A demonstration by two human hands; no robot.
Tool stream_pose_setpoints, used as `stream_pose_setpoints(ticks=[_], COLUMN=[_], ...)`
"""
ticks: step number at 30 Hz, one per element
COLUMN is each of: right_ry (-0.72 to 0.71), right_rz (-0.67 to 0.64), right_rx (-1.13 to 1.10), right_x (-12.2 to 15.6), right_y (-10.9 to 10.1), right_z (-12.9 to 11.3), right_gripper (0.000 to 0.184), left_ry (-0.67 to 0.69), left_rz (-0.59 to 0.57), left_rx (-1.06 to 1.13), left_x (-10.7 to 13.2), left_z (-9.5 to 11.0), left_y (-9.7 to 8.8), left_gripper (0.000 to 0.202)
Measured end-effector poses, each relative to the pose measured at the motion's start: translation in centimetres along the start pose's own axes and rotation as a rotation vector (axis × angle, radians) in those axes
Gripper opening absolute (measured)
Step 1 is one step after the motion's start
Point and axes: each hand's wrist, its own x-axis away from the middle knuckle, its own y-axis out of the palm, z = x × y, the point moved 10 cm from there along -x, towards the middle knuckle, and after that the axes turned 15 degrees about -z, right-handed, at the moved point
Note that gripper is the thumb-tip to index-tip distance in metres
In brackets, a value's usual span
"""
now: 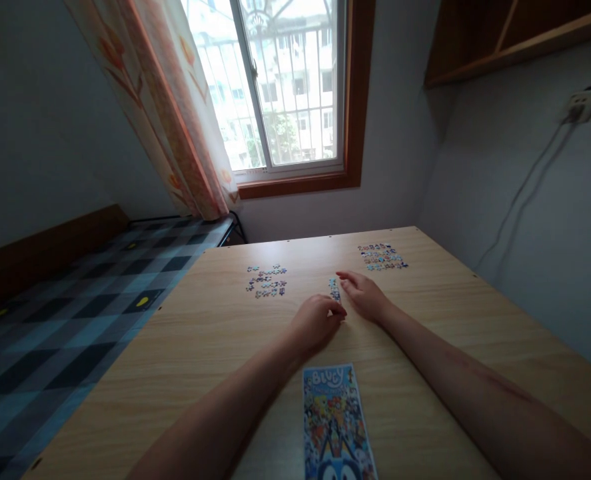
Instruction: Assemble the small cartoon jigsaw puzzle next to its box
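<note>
A narrow strip of joined jigsaw puzzle pieces (334, 288) lies on the wooden table between my hands. My left hand (319, 319) is at its near end, fingers bent and thumb and fingertips brought together. Whatever sits between those fingertips is hidden or too small to name. Just right of the strip, my right hand (364, 293) rests low over the table with its fingers stretched forward, the fingertips beside the far end of the strip. Closer to me lies a printed picture sheet (335, 420) with "BLUEY" across its top and many cartoon figures.
Loose puzzle pieces (270, 285) are spread in rows left of the hands. Another group of puzzle pieces (382, 257) lies in rows at the back right of the table (215, 373). A bed (110, 300) with a checked cover adjoins on the left; a window (295, 100) is behind.
</note>
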Motion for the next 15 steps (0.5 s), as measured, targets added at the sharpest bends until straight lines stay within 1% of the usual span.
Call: stream_pose_setpoints(ticks=[3, 7, 11, 15], right_ry=[0.007, 0.009, 0.014, -0.016], right_rz=[-0.006, -0.015, -0.018, -0.037], right_rx=[0.034, 0.087, 0.117, 0.170], right_x=[0.2, 0.4, 0.6, 0.6], right_y=[-0.2, -0.4, -0.5, -0.2], right_z=[-0.6, -1.6, -1.9, -2.2], right_gripper=[0.039, 0.042, 0.041, 0.046], left_ry=[0.008, -0.021, -0.053, -0.080], left_rz=[0.033, 0.070, 0.141, 0.140], left_rx=[-0.066, -0.104, -0.088, -0.093], left_x=[-0.3, -0.4, 0.4, 1.3], left_z=[0.1, -0.5, -1.3, -1.8], left_y=[0.0, -0.2, -1.1, -1.7], left_gripper=[0.024, 0.022, 0.021, 0.017])
